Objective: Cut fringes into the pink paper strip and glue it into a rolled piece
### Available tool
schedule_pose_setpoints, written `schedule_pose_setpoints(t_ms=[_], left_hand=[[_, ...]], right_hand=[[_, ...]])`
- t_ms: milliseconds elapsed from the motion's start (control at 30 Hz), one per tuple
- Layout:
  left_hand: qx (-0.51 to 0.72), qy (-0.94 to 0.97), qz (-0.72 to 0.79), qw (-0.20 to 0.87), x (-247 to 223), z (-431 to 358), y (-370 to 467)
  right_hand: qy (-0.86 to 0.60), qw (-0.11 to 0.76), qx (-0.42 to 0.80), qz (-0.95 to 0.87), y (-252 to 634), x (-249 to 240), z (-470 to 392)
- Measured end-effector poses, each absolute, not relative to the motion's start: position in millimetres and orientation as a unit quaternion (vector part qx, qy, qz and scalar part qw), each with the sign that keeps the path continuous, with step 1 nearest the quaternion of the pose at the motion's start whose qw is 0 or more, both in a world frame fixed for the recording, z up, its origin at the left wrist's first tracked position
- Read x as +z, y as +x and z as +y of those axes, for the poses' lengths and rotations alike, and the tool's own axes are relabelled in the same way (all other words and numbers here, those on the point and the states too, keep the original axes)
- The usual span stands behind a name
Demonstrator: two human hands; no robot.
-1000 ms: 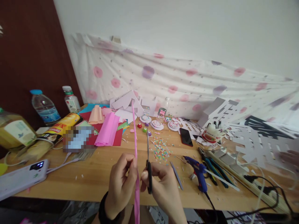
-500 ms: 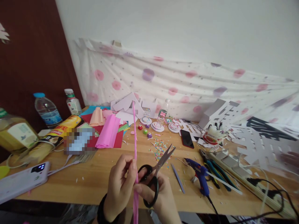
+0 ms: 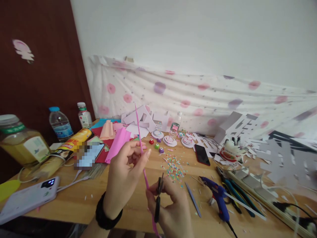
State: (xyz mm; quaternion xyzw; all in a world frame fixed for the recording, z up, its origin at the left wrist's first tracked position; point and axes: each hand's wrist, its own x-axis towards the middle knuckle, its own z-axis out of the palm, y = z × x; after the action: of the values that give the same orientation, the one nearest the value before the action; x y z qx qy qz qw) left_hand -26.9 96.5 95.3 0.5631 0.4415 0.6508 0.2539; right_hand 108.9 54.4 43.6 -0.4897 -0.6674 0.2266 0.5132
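Above the near edge of the bench [image 3: 131, 206], your left hand [image 3: 125, 172] closes its thumb and fingers around the pink strip [image 3: 137, 122], whose thin upper end stands free above them. Your right hand [image 3: 173, 205] is clamped on the black-handled scissors [image 3: 158, 206], and its thumb and forefinger seem to pinch the strip lower down; the tail hangs over the near edge.

A moment ago your hands were nearly level and the scissors showed broadside, blades parted. Now your left hand is higher, and the scissors are turned edge-on, so you can't judge their gap. For the work, this seems to mean more strip runs between your two grips, with the blades off the paper.

Beyond your right hand, colored sequins [image 3: 174, 168] lie scattered mid-bench. To its right come a slim blue-gray tool [image 3: 193, 200], then the glue gun [image 3: 218, 195] and the power strip [image 3: 269, 195] toward the right edge; that side looks tight. Behind your left hand lies the pink crepe paper [image 3: 119, 145]. Your widest room is left of that wrist, where wood with a few scraps reaches to the pale phone [image 3: 29, 198] by the near left corner.
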Motion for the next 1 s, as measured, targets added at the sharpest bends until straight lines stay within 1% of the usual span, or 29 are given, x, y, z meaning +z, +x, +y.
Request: schedule_pose_setpoints(t_ms=[67,200,300,367,467,567,633,733,833,1000], left_hand=[[0.659,0.547,0.435,0.277,97.1,94.3,-27.1],[0.674,0.509,0.398,0.358,90.6,87.8,-23.8],[0.67,0.488,0.385,0.406,81.0,84.5,-18.7],[0.662,0.485,0.39,0.418,72.9,82.5,-15.8],[0.633,0.53,0.415,0.382,59.4,80.4,-15.3],[0.589,0.615,0.45,0.268,47.5,81.2,-20.9],[0.562,0.649,0.46,0.225,42.2,83.1,-27.1],[0.529,0.669,0.453,0.26,39.3,85.5,-38.0],[0.516,0.67,0.443,0.297,40.4,86.1,-49.5],[0.577,0.59,0.496,0.27,36.0,85.8,-65.6]], right_hand=[[-0.49,0.509,0.245,-0.664,107.4,46.7,52.3],[-0.502,0.515,0.34,-0.606,105.1,48.3,49.0],[-0.507,0.517,0.388,-0.57,107.6,34.9,48.1],[-0.505,0.529,0.411,-0.544,111.2,22.8,47.6],[-0.494,0.53,0.449,-0.523,116.2,11.7,46.2],[-0.488,0.515,0.492,-0.504,117.6,13.1,43.8],[-0.494,0.501,0.515,-0.49,117.1,16.9,42.5],[-0.5,0.489,0.53,-0.48,117.0,20.2,41.7],[-0.504,0.495,0.532,-0.468,118.7,19.9,41.7],[-0.498,0.501,0.543,-0.454,120.7,15.6,43.2]])
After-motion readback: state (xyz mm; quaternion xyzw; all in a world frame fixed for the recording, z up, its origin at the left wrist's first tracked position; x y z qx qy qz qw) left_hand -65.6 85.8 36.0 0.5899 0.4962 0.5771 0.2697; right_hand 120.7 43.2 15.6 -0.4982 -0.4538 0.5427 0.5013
